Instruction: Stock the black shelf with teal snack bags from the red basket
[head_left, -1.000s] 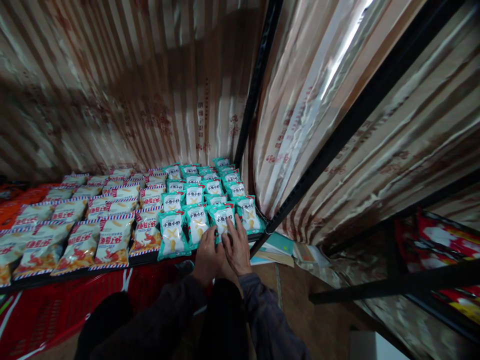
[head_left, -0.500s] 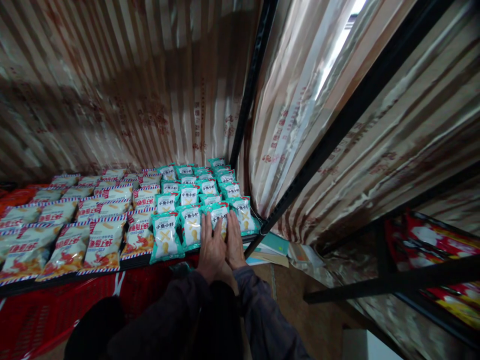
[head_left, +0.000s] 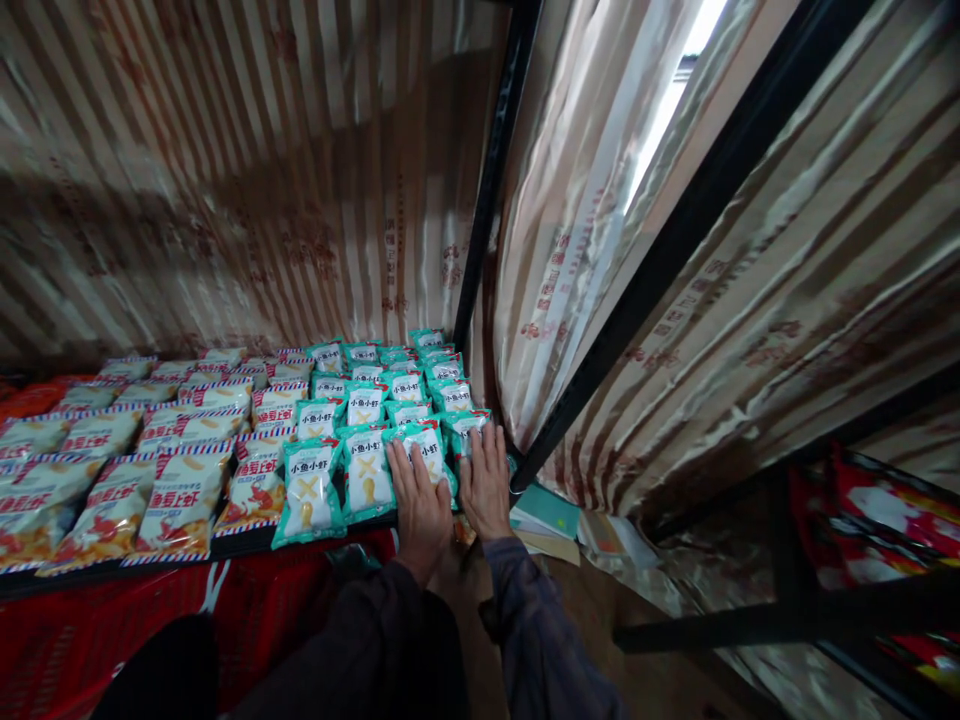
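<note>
Teal-and-white snack bags stand in rows at the right end of a low shelf. My left hand [head_left: 421, 508] lies with fingers stretched out on a front-row snack bag [head_left: 426, 447], its palm side against the pack. My right hand [head_left: 484, 488] rests flat over the rightmost front snack bag [head_left: 460, 428], covering much of it. Both hands have their fingers extended and grip nothing. Left of my left hand is another teal snack bag [head_left: 367, 478], and beyond it one more at the row's end [head_left: 310, 488].
White-and-orange snack bags [head_left: 184, 500] fill the shelf to the left. A red basket [head_left: 142, 620] sits below the shelf edge. Black metal posts [head_left: 607, 360] and striped curtains [head_left: 345, 150] stand behind and right. Papers [head_left: 551, 512] lie on the floor; red packs [head_left: 885, 500] are at far right.
My right hand has moved right, from beside the left hand's bag onto the rightmost front bag. My left hand stays on its bag. The view has shifted slightly.
</note>
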